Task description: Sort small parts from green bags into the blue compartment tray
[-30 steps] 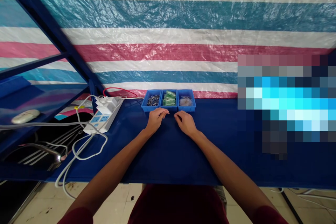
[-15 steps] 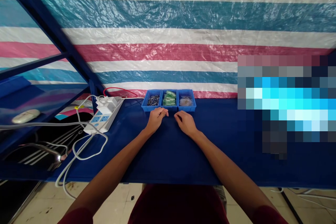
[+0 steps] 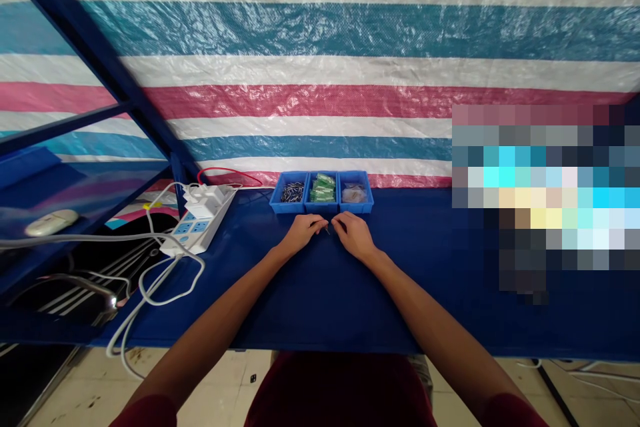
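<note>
Near the centre of the frame, the left hand (image 3: 301, 233) and right hand (image 3: 356, 234) sit above the worktop (image 3: 325, 293), tips turned inward. A small dark piece (image 3: 327, 230) shows at the left fingertips, apparently pinched there, just short of the right fingers. Those are curled; I can't tell whether they grip anything. Just above the hands in view stand three blue bins: dark metallic pieces (image 3: 292, 193) left, green packets (image 3: 323, 188) middle, clear packets (image 3: 354, 193) right.
</note>
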Action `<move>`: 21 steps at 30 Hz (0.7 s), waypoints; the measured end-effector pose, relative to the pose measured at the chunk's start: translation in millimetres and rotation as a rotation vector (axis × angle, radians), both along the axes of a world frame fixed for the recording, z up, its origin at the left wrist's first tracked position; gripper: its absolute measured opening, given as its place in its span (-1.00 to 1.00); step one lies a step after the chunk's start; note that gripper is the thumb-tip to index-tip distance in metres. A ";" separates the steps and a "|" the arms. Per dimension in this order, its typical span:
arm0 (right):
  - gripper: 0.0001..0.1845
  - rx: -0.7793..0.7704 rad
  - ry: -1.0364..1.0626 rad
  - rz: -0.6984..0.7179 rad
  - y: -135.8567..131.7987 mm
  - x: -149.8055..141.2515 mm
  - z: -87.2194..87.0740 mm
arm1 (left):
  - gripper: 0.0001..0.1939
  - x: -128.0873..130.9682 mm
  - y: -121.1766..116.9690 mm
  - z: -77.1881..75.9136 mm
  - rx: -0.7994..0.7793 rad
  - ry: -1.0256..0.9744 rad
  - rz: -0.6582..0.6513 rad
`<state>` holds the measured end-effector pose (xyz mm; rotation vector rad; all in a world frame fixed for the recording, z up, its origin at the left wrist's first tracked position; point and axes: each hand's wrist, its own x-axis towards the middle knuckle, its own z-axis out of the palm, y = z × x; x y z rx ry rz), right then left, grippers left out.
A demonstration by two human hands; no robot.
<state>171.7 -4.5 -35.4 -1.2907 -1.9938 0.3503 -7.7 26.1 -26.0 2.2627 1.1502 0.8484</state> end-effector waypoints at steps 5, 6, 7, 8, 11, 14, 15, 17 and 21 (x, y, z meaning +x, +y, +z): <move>-0.77 0.013 0.013 -0.006 1.0 0.1 -1.6 | -0.61 -1.3 -3.5 5.5 0.199 0.019 0.076; -0.78 0.014 0.020 -0.004 1.0 0.0 -1.6 | -0.61 -1.3 -4.3 6.0 0.223 0.014 0.088; -0.78 0.013 0.028 0.000 1.0 0.0 -1.5 | -0.60 -1.1 -5.3 6.4 0.240 0.006 0.096; -0.78 0.009 0.034 0.005 0.9 -0.1 -1.2 | -0.60 -0.8 -6.3 6.5 0.250 -0.003 0.102; -0.80 -0.005 0.041 0.043 0.3 -0.6 -0.3 | -0.59 0.7 -9.3 6.5 0.272 -0.035 0.122; -0.81 0.000 0.047 0.096 0.0 -0.9 -0.2 | -0.60 1.9 -11.6 7.1 0.301 -0.076 0.124; -0.81 0.004 0.052 0.110 0.0 -0.9 -0.4 | -0.61 2.0 -12.2 7.6 0.313 -0.093 0.119; -0.80 0.008 0.061 0.126 0.1 -0.9 -0.8 | -0.63 2.2 -13.2 8.5 0.338 -0.124 0.114; -0.80 0.015 0.059 0.130 -0.3 -1.0 -0.7 | -0.67 2.7 -14.8 9.6 0.372 -0.152 0.108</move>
